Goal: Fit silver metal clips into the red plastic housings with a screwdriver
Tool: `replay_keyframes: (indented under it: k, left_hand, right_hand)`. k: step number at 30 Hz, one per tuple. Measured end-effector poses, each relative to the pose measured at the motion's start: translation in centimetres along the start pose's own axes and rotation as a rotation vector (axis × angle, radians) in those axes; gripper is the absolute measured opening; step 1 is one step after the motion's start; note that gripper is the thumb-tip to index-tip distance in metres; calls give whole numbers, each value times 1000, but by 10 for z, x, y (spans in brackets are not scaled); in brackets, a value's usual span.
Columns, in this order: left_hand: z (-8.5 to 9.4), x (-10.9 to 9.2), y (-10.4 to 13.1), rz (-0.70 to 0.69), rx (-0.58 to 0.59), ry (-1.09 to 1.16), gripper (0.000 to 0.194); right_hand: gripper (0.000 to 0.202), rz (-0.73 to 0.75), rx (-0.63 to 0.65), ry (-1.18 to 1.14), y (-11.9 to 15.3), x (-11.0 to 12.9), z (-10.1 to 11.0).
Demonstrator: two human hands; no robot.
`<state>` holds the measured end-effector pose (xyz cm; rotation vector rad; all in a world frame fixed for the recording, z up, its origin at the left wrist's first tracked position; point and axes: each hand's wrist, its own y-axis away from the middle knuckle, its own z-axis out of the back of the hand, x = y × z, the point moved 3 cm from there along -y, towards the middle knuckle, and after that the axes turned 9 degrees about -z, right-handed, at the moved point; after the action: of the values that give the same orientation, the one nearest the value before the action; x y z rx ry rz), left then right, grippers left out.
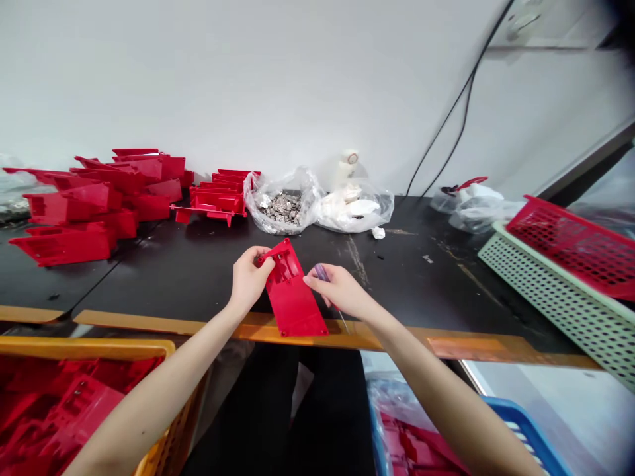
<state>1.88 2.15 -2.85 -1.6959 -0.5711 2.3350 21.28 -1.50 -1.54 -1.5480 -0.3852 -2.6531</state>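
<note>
A flat red plastic part (297, 305) is tilted over the table's front edge, its recessed end pointing away from me. My left hand (251, 276) grips its upper left side, with the thumb on the face near the recess. Beside the part's right edge, my right hand (340, 289) is closed around a screwdriver with a purple handle (321, 272). The thin shaft points down and toward me, away from the part. Some fingertips of my right hand are close to the part's edge; whether they touch it cannot be told.
Red parts (99, 198) are piled at the back left, with a smaller stack (218, 195) beside them. Bags of metal pieces (282, 208) and white pieces (354, 208) stand behind. Baskets: green (555, 301) and red (578, 244) at right, yellow (169, 347) and blue (520, 423) below the table.
</note>
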Motion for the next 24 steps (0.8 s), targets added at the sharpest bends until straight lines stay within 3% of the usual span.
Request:
replay_keyframes:
  k: [5,9,13,16,19,22,24]
  left_hand:
    - [1,-7,0,-64,29,41,20]
    - [8,-24,-4,-169,59,8,13]
    - [17,-55,-7,-323,88,-42,11]
    - [23,-83,-5,-700,77,-161,14]
    - [26,-98,2,-1112,21,-308,19]
    - [26,-99,7,-1411,57,-380,17]
    - [25,-97,10,-1545,201,-334,14]
  right_hand:
    - [23,-12,36,-44,11,5,-4]
    - [29,-23,56,-89,15,7,1]
    - [44,-22,-129,-268,10,11,32]
    - [48,32,-366,-454,7,14,65]
    - [36,143,-526,-706,12,15,87]
    - [30,179,-447,-732,17,13,87]
    - [34,138,-294,-690,18,7,78]
